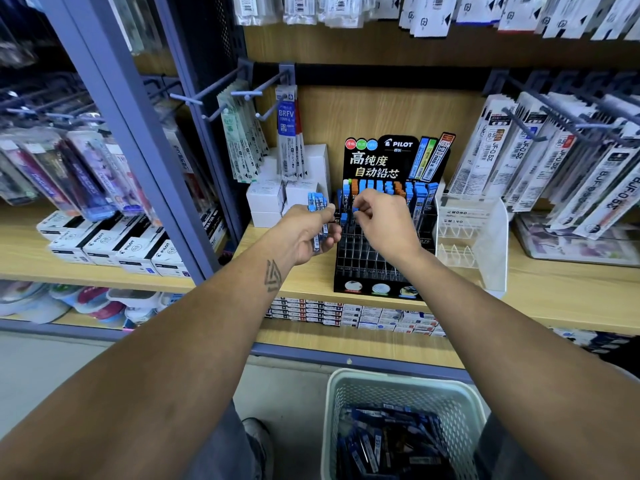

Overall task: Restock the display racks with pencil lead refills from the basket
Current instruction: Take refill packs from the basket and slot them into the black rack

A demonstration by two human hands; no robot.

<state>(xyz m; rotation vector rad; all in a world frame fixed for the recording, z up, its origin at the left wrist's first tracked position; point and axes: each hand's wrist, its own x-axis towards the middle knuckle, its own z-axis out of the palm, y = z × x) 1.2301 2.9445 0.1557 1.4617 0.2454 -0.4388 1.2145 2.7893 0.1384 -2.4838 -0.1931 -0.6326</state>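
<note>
Both arms reach forward to the black rack (375, 258) at the centre of the wooden shelf (554, 282). The left hand (308, 233) grips a bundle of refills (318, 216) with blue caps, fingers curled round them, just at the rack's 9 o'clock edge. The right hand (384, 220) is over the rack's upper rows, its thumb and forefinger pinching one blue-capped tube (355, 211); whether the tube's foot is in a slot I cannot tell, since the hand hides it. Another blue-capped tube (343, 218) stands in the rack between the two hands.

The back row of the rack — at its 12 o'clock — holds blue and orange capped tubes, while the front slots toward 6 o'clock are bare grid. A Pilot header card (388, 157) rises behind the rack.

The basket (398, 386), pale and perforated, sits on the floor at 6 o'clock from the rack, with many dark blue refills lying loose inside. A clear stand (485, 237) is at the rack's 3 o'clock, white boxes (273, 199) at its 10 o'clock, and hanging packets (540, 168) further out toward 3 o'clock.
</note>
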